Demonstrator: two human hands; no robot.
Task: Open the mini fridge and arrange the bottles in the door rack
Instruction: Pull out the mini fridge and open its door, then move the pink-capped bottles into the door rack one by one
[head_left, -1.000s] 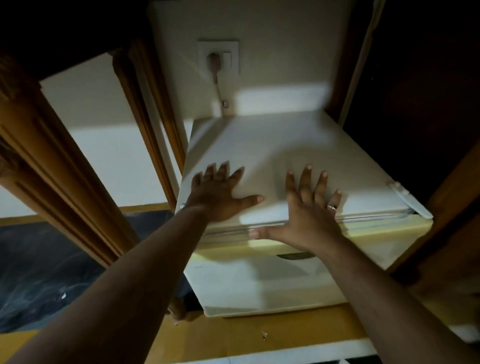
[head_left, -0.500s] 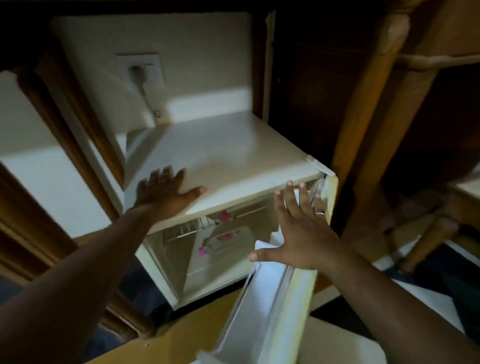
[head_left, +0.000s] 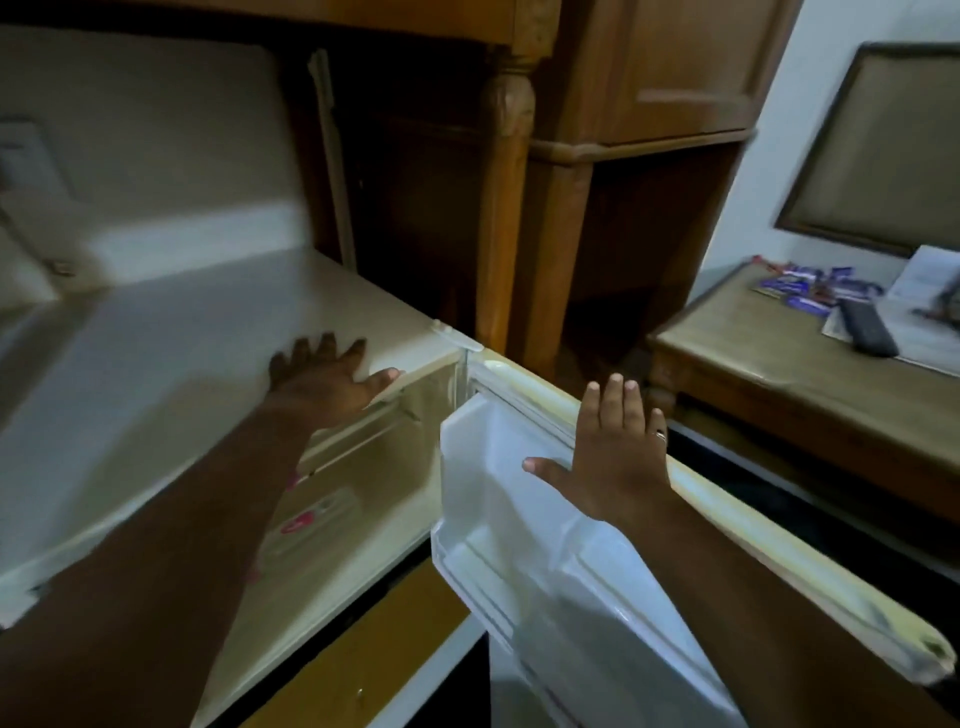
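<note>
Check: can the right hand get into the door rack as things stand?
Probably yes. The fridge door is swung wide, the right hand is open flat over its inner side, and nothing sits between it and the door rack.

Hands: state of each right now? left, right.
Left hand: open, flat on the mini fridge top, holding nothing.
Right hand: open, fingers spread, palm against the top edge of the open fridge door, gripping nothing.
</note>
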